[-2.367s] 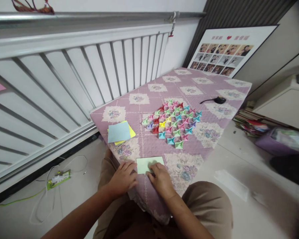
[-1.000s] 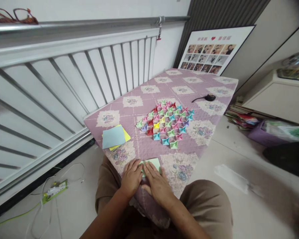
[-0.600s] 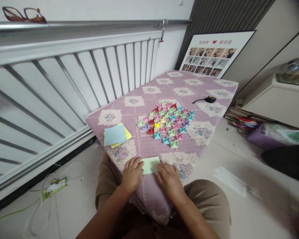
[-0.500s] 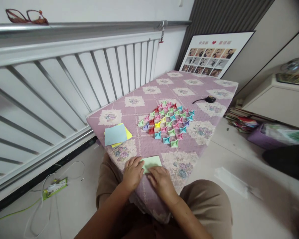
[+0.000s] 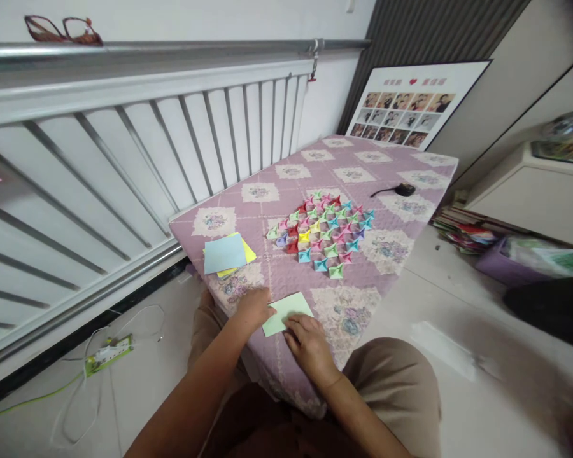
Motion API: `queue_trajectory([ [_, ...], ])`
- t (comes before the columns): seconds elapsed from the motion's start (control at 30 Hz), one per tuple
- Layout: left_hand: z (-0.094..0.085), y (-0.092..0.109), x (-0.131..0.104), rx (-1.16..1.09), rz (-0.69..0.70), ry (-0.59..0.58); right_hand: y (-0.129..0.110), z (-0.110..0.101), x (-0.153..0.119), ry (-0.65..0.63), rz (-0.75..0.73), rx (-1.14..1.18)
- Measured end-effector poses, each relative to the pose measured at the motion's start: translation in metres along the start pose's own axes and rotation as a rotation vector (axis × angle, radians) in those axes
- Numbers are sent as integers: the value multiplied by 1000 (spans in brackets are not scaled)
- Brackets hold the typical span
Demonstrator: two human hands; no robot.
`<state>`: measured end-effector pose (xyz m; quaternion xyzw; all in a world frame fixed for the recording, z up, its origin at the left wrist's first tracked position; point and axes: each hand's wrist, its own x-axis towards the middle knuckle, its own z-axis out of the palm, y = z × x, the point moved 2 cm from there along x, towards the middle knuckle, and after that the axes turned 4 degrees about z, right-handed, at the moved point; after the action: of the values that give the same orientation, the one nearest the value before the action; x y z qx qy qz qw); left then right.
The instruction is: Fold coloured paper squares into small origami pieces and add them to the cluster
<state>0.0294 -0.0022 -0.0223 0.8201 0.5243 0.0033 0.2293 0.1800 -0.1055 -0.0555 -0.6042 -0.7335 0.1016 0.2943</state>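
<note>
A light green sheet of paper (image 5: 289,310) lies on the patterned tablecloth near the table's front corner. At its left edge is my left hand (image 5: 254,308), the thumb touching the paper and the other fingers partly hidden. My right hand (image 5: 310,343) rests on the paper's lower right part, fingers bent and pressing on it. Blue sheets (image 5: 224,254) lie over yellow ones (image 5: 249,252) to the left. Beyond the hands sits a group of small folded paper pieces (image 5: 332,250) in several colours.
A black object with a short cord (image 5: 403,189) lies toward the table's right side. Along the left runs a white radiator (image 5: 195,140). A photo board (image 5: 410,105) leans behind the table. A power strip (image 5: 109,355) is on the floor.
The green sheet has turned slightly, and more of it shows. My left hand has shifted up and turned at its left edge. The camera view has moved a little.
</note>
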Motion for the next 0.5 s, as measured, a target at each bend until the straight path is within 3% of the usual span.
queue_trajectory([
  [0.5, 9, 1, -34, -76, -87, -34, 3, 0, 1, -7, -4, 30],
])
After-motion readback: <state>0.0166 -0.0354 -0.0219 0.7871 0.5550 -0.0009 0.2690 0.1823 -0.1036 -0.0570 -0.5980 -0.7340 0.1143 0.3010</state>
